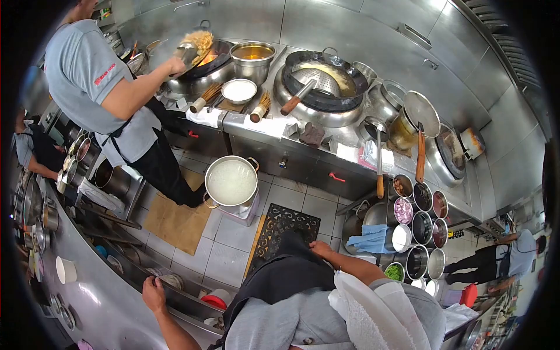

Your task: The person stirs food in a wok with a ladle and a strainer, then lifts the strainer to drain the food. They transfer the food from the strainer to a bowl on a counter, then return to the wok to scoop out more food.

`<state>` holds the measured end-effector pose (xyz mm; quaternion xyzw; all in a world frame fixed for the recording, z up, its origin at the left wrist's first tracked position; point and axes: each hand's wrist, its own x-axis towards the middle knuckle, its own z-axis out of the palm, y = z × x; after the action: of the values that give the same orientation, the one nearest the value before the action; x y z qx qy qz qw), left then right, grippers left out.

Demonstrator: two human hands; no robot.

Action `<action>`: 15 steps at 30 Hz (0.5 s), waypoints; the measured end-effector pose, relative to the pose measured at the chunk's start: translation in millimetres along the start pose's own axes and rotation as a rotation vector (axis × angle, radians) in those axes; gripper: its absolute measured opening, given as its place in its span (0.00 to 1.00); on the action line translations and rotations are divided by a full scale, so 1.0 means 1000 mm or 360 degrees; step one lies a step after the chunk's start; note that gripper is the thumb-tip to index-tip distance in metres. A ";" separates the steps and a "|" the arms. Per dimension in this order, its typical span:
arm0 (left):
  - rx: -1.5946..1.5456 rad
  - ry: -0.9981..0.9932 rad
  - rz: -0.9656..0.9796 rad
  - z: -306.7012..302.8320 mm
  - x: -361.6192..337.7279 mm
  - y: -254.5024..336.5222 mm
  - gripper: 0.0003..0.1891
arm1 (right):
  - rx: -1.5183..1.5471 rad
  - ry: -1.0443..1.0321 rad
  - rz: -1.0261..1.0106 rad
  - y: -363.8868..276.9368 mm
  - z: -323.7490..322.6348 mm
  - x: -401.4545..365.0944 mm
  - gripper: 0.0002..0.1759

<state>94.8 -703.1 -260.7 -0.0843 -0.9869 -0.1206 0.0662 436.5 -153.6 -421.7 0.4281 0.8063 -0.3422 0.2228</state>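
My left hand (154,293) is beside the steel counter's inner edge at the lower left, its fingers curled; whether anything is in them is too small to tell. Near my apron (280,274), my right hand (319,249) hangs at my side over the black floor mat (287,230), with its fingers partly hidden. Ahead, a perforated ladle (318,81) with a wooden handle rests in a wok (350,73) of pale liquid. A large pot of whitish liquid (231,182) stands on a low stand between me and the stove. White cloth (373,309) lies over my right arm.
At the upper left a co-worker (96,87) tosses food (201,42) over another wok. A pot of orange-yellow liquid (252,53) sits between the woks. Metal ingredient containers (421,226) and a blue cloth (370,238) are at the right. Another person (516,256) is at the far right.
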 end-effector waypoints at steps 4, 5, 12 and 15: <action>-0.0002 -0.0005 0.0001 0.000 0.000 0.000 0.13 | -0.0029 0.0024 -0.0019 0.000 0.001 -0.002 0.26; 0.0000 0.0007 0.0010 0.000 0.000 0.000 0.13 | -0.0027 -0.0011 -0.0023 -0.001 0.000 -0.004 0.24; -0.0013 -0.0031 -0.0020 -0.004 0.001 0.005 0.13 | 0.0014 0.0024 -0.0074 0.008 0.007 0.002 0.23; -0.0002 -0.0030 -0.0005 -0.004 0.000 0.004 0.13 | 0.0026 0.0038 -0.0109 0.007 0.006 0.002 0.22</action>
<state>95.4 -700.4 -256.4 -0.0840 -0.9875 -0.1206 0.0566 441.9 -154.5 -429.3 0.4061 0.8202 -0.3510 0.1979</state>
